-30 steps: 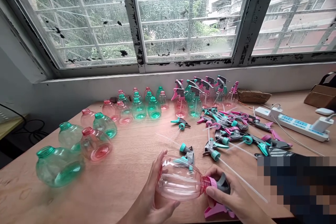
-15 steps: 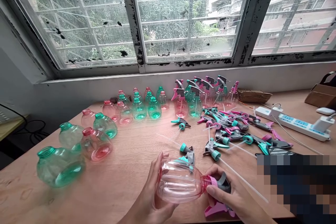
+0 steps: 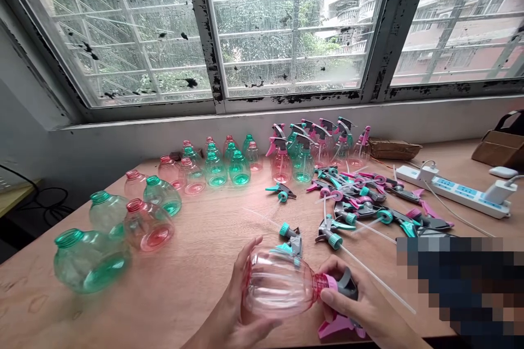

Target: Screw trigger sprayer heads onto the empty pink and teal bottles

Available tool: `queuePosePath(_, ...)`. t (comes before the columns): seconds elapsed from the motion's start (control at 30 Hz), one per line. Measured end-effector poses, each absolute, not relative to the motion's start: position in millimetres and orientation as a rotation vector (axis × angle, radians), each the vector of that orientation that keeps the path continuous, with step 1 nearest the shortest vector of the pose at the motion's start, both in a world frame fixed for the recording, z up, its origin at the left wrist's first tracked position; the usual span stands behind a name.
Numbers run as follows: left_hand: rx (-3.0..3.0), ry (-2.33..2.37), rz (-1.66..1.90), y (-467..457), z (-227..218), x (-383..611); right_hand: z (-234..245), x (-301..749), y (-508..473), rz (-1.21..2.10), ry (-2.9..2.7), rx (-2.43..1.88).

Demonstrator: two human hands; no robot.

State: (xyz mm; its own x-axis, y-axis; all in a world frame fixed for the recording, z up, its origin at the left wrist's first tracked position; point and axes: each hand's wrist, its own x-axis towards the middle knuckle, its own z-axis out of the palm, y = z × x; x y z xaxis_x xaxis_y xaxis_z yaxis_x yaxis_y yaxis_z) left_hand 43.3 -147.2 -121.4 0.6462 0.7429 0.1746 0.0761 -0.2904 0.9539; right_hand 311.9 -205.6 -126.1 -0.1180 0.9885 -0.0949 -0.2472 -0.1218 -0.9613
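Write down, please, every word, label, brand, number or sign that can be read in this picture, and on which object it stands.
There are none that I can read.
Pink bottle and its spray head: no lettering shows.
White power strip: any marking would be too small to read.
Pixelated patch at lower right: whatever lies there cannot be read.
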Motion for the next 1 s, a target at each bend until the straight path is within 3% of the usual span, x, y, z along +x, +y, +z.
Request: queuePosePath(1.0,1.831,0.729,0.772,-147,-126,42,-123,310,-206,1.437,-1.055,-1.089)
